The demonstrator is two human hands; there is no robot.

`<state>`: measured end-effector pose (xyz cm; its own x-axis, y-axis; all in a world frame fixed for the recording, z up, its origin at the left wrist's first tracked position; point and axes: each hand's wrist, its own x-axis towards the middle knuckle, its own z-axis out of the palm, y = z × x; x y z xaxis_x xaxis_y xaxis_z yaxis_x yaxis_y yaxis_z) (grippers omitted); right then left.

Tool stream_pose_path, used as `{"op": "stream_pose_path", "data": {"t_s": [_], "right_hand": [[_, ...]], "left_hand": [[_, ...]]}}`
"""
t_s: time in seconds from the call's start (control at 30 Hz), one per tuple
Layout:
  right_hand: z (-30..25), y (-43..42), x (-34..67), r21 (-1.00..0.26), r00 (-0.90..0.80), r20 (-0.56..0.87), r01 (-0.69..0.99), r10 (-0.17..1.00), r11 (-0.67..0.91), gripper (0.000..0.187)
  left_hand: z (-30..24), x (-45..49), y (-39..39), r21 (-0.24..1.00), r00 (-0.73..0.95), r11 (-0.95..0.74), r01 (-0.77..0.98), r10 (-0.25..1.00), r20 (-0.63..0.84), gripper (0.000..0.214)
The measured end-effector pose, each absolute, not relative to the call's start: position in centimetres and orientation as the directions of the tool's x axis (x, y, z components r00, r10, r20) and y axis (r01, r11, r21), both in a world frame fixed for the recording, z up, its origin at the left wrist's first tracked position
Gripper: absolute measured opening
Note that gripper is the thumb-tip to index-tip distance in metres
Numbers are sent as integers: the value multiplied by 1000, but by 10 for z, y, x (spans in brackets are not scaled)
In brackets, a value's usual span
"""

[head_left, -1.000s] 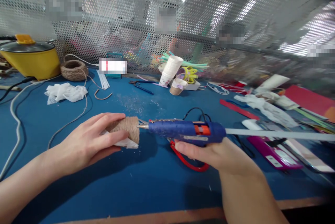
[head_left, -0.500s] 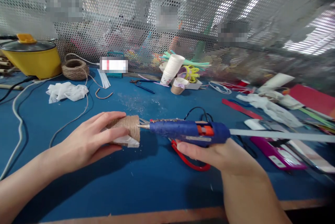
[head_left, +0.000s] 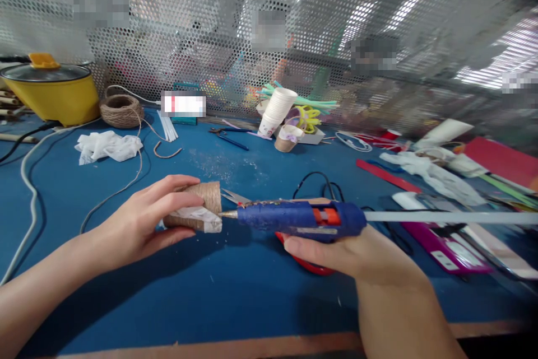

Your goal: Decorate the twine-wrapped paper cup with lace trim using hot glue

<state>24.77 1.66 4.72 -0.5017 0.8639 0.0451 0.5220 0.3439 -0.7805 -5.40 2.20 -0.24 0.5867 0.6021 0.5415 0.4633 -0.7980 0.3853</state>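
Note:
My left hand (head_left: 155, 216) is wrapped around a twine-covered cup (head_left: 212, 196) lying on its side, with a strip of white fabric (head_left: 202, 216) along it. My right hand (head_left: 336, 247) grips a blue hot glue gun (head_left: 277, 218) pointing left. The gun's metal tip is at the cup's right rim, by the end of the fabric; whether it touches I cannot tell. A long pale glue stick (head_left: 441, 217) sticks out of its back. Beneath the gun lie red-handled scissors (head_left: 309, 266), their blades partly showing behind it.
A twine roll (head_left: 121, 111), crumpled white fabric (head_left: 108, 146) and a yellow electric pot (head_left: 54, 96) stand at the left. Pliers (head_left: 229, 138), stacked paper cups (head_left: 278, 111) and a small twine-wrapped cup (head_left: 286, 140) are at the back. A purple power strip (head_left: 445, 247) lies right.
The cup has turned in my left hand, so more of the white fabric faces me. The glue gun's tip has shifted slightly left and down along the rim, uncovering the scissor blades.

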Motion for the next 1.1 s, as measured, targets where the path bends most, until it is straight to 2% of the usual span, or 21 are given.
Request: {"op": "stream_pose_path", "data": {"t_s": [0.13, 0.23, 0.33, 0.43, 0.53, 0.57, 0.7, 0.8, 0.83, 0.97, 1.1], "right_hand": [[49, 21, 245, -864, -489, 48, 416, 871, 282, 16], [51, 27, 239, -959, -471, 59, 219, 880, 182, 21], [52, 36, 234, -996, -397, 48, 49, 917, 73, 18], [47, 52, 233, -1000, -242, -28, 2, 970, -29, 22], [38, 76, 234, -982, -17, -162, 99, 987, -159, 14], [34, 85, 234, -978, 29, -167, 121, 985, -169, 11], [19, 116, 233, -940, 72, -229, 242, 971, -240, 19], [8, 126, 230, -880, 56, -283, 381, 957, -283, 13], [5, 128, 229, -858, 52, -292, 427, 955, -285, 16], [-2, 132, 225, -767, 61, -255, 595, 965, -240, 32], [2, 135, 221, -670, 95, -124, 726, 988, -153, 27]], "left_hand": [[-2, -54, 23, 487, 553, -766, 420, 641, 532, 34], [-3, -53, 23, 566, 511, -720, 402, 689, 513, 35], [-4, -52, 22, 675, 428, -597, 434, 796, 429, 36], [-5, -49, 23, 799, 326, -426, 425, 895, 304, 40], [-4, -45, 25, 890, 248, -295, 349, 944, 216, 45], [-4, -44, 25, 907, 230, -270, 322, 952, 202, 45], [-2, -41, 25, 931, 184, -231, 284, 965, 184, 46], [-2, -40, 23, 928, 172, -222, 299, 969, 176, 47], [-2, -40, 22, 927, 171, -224, 302, 969, 178, 47], [-4, -39, 21, 919, 162, -249, 304, 965, 208, 48], [-4, -37, 19, 935, 151, -230, 272, 969, 195, 51]]}}
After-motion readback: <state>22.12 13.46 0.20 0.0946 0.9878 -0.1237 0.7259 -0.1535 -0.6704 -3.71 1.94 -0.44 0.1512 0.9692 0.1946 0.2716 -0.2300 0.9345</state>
